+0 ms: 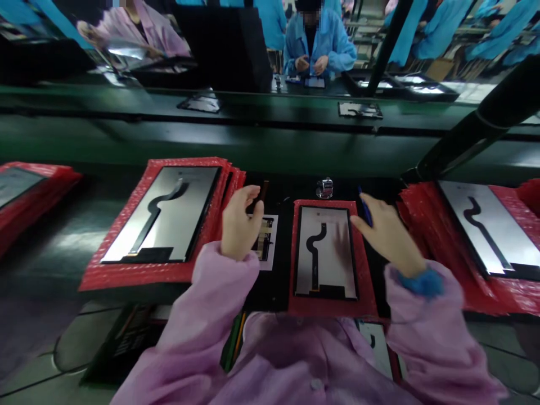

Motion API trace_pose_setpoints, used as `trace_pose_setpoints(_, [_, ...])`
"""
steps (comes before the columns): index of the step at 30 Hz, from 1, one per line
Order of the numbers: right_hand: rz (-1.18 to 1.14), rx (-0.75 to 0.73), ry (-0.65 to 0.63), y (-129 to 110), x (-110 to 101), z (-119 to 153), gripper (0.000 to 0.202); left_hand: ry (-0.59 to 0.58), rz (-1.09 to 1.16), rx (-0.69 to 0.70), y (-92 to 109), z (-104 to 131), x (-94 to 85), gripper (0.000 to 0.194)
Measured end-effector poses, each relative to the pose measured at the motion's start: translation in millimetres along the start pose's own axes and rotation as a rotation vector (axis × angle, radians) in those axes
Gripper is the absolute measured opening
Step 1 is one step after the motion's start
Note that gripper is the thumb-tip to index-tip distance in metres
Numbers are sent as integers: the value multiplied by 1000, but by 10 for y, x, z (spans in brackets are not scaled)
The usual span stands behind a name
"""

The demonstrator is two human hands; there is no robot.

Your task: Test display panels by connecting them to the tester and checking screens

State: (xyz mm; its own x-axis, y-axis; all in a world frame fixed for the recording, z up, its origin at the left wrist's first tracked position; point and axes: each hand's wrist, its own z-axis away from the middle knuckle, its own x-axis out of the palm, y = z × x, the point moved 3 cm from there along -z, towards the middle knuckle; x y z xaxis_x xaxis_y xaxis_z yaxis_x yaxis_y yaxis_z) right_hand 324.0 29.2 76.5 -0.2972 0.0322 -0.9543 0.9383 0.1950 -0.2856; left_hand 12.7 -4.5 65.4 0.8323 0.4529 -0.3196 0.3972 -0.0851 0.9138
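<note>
One display panel [333, 261] is lying on a red sleeve [333, 306] with its dark cable [315, 264] showing; to one side the left hand [239, 228] is hanging loose, fingers curved and thumb apart, near a white sheet [269, 256], and to the other the right hand [390, 233] is hovering at a blue pen [365, 209], though I cannot tell whether it is gripping the pen; beyond the panel, a shiny metal object [324, 188] is resting on the bench [282, 284]

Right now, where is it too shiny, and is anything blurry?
Head view: white glare washes out the lower left of the display panel beside the left hand; head view: the middle display panel shows a dim hand-shaped reflection; head view: the right hand looks slightly blurred.
</note>
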Motion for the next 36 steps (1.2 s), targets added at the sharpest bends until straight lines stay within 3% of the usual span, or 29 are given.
trace_pose_setpoints(5, [69, 261, -135, -50, 365, -147, 44, -137, -624, 26, -456, -141, 242, 48])
trace_pose_setpoints(11, [-7, 251, -154, -272, 548, -208, 31, -106, -764, 71, -602, -194, 265, 42])
trace_pose_setpoints(16, [-40, 238, -179, -436, 566, -244, 31, -56, -580, 52, -641, -289, 245, 50])
trace_pose_setpoints(22, [-19, 247, -185, -405, 559, -325, 36, 82, -74, 39, -707, -428, 264, 50])
trace_pose_setpoints(24, [5, 213, -119, -388, 572, -330, 34, 98, 56, 50, -720, -455, 255, 47])
trace_pose_setpoints(28, [-12, -105, 127, -478, 578, -283, 27, 102, 129, 73, -696, -450, 216, 35])
trace_pose_setpoints(30, [-87, -285, 125, -563, 592, -230, 26, 74, 118, 91, -662, -431, 207, 29])
trace_pose_setpoints(32, [-134, -362, 82, -609, 598, -185, 27, 50, 109, 104, -643, -413, 207, 26])
trace_pose_setpoints(34, [-102, -271, 111, -552, 573, -179, 30, 62, 92, 124, -655, -401, 206, 26])
trace_pose_setpoints(36, [-3, -36, 199, -373, 530, -212, 37, 105, 65, 140, -697, -396, 202, 30])
